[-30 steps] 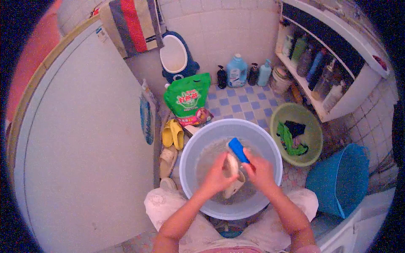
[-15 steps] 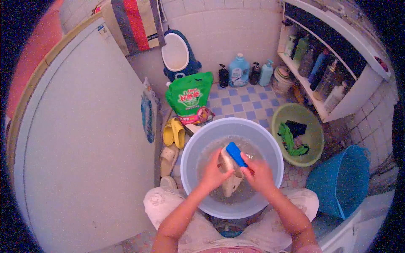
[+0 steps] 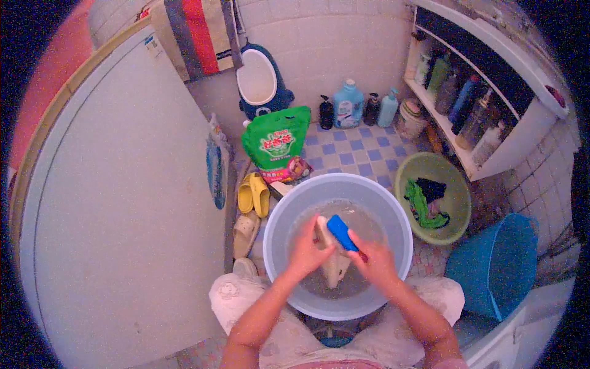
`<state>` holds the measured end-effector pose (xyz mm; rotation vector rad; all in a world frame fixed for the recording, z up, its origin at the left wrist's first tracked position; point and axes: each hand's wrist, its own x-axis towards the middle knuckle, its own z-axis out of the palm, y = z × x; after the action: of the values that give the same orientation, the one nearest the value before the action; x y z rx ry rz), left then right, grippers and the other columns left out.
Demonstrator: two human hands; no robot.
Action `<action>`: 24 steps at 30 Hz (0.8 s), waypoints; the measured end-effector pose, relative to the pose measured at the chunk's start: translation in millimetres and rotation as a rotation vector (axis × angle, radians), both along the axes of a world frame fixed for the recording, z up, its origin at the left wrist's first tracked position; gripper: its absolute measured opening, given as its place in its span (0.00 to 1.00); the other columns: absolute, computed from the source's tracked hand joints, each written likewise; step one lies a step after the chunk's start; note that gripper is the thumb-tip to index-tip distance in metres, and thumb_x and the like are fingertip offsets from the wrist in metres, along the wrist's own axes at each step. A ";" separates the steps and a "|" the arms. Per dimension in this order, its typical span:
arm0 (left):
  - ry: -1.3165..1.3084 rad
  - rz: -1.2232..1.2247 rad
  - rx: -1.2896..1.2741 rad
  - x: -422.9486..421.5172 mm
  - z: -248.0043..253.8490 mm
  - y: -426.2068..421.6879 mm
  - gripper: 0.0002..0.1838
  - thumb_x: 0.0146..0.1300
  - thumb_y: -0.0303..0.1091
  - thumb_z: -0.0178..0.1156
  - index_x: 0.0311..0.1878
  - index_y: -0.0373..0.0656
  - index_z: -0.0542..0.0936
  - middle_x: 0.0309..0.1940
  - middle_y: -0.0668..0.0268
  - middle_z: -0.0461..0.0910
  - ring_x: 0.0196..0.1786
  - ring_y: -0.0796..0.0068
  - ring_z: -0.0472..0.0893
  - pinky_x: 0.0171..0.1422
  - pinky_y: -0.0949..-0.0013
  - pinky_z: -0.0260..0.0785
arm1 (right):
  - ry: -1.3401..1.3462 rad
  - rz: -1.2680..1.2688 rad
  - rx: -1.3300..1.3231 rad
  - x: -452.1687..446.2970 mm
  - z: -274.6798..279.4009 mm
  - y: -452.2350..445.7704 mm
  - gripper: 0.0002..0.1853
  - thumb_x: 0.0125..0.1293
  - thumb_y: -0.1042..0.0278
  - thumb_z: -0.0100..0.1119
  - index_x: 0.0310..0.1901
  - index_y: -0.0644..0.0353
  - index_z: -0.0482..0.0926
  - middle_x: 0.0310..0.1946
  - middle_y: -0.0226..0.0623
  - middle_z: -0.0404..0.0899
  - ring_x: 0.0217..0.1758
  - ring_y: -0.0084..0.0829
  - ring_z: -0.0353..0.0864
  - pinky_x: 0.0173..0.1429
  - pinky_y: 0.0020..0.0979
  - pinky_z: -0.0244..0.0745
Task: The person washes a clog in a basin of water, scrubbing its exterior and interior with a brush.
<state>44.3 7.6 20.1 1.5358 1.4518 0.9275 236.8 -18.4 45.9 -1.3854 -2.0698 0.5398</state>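
Observation:
A large pale blue-grey basin point(image 3: 276, 246) of murky water stands between my knees. Over the water, my left hand point(image 3: 307, 251) is closed around a beige clog point(image 3: 333, 269), tilted with one end pointing toward me. My right hand point(image 3: 375, 261), a little blurred, grips a blue scrubbing brush point(image 3: 342, 232) and holds it against or just beside the clog's upper side. The brush's bristles are hidden from view.
Yellow slippers point(image 3: 253, 195) and a beige clog point(image 3: 246, 227) lie left of the basin, below a green detergent bag point(image 3: 278, 140). At right are a green basin point(image 3: 466, 209) with clothes and a blue bucket point(image 3: 470, 270). Several bottles point(image 3: 348, 104) line the back wall.
The brush and my right hand have shifted slightly along the clog. The clog has rolled a little in my left hand, showing less of its opening.

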 end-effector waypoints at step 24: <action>0.113 -0.061 0.086 13.2 4.4 -9.7 0.48 0.44 0.30 0.71 0.68 0.37 0.55 0.64 0.50 0.60 0.64 0.55 0.66 0.60 0.60 0.71 | 0.007 -0.107 0.005 -1.5 7.9 12.9 0.27 0.60 0.55 0.59 0.62 0.44 0.69 0.28 0.43 0.80 0.29 0.44 0.80 0.34 0.43 0.73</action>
<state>57.5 -2.1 24.5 1.7100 1.4509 0.8895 235.3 -5.4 53.8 -1.4798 -1.9768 0.4940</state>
